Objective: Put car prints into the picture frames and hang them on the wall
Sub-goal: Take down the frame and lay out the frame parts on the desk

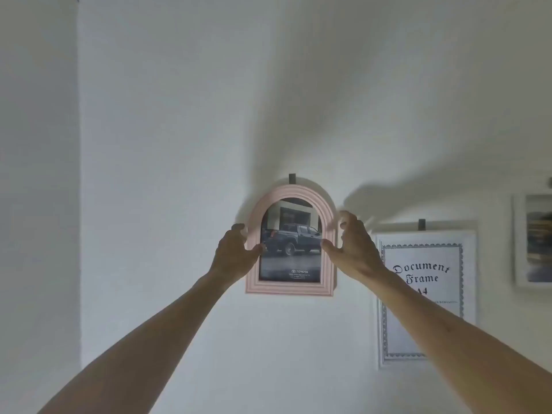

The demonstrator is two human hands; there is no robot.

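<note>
Small type under the TOYOTA logo on the car print (291,249) is too fine to read. The right hand (355,249) and its forearm cover the left border and part of the lettering of the white document frame (424,294). A third frame (534,240), blurred, is cut off by the right edge. Both elbows run out of view below.

A matt, pale pink arched picture frame (289,195) with smooth ridged moulding holds a glossy dark car print (291,252). The white painted wall (167,144) looks matt and faintly textured. A white rectangular document frame (424,234) encloses printed paper.
</note>
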